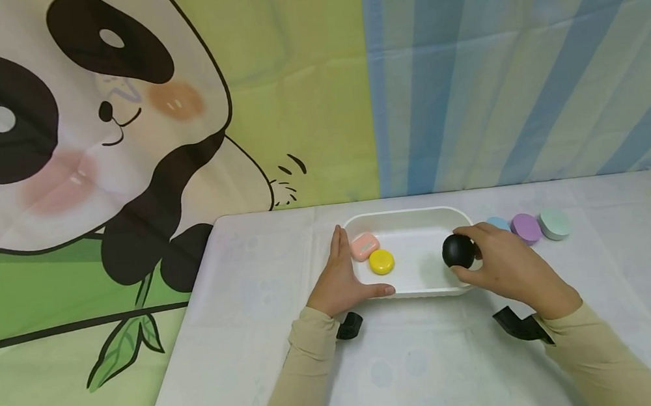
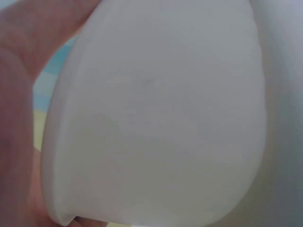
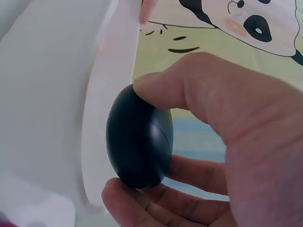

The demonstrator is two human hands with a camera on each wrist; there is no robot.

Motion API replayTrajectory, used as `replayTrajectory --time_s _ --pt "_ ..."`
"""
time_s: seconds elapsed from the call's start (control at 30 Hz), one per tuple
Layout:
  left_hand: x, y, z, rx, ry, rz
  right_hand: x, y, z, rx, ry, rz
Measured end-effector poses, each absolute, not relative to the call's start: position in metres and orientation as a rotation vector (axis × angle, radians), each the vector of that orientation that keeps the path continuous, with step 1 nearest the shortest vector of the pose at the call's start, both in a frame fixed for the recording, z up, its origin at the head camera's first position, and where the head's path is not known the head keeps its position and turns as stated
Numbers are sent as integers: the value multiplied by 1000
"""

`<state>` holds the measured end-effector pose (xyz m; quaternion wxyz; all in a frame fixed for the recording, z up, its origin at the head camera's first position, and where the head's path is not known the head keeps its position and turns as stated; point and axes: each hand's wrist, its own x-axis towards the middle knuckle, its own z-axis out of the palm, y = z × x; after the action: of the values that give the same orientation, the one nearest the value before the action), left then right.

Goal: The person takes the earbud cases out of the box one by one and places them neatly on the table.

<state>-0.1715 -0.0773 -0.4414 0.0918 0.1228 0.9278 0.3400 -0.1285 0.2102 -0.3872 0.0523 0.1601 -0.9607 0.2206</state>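
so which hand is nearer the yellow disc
Left: the left hand touches the tray close beside the yellow disc; the right hand is farther off, to its right, holding the black object.

Counter (image 1: pixel 424 376), white-covered; behind it, blue-striped fabric (image 1: pixel 524 66); behind and leftward, yellow-green fabric (image 1: pixel 302 87) with panda print (image 1: pixel 116 164)

You can read no words, numbers or brands here; inside the white plastic round-cornered tray (image 1: pixel 414 237), the pink rounded rectangular case (image 1: pixel 359 252) bears a pale mark (image 1: pixel 367 246) too small for you to make out.
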Motion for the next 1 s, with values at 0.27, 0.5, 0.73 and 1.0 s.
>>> replayTrajectory --time_s 0.27,0.5,0.73,1.0 --pt "-172 -77 -442 356 2761 988 -123 230 -387 475 -2906 644" --pt "-172 -76 -442 350 2750 982 -116 249 -388 438 -2937 599" --pt "-172 -77 -442 353 2748 998 -112 269 -398 445 -2898 525" --pt "-172 -78 -444 355 2748 1007 -109 292 -404 455 -2919 484"
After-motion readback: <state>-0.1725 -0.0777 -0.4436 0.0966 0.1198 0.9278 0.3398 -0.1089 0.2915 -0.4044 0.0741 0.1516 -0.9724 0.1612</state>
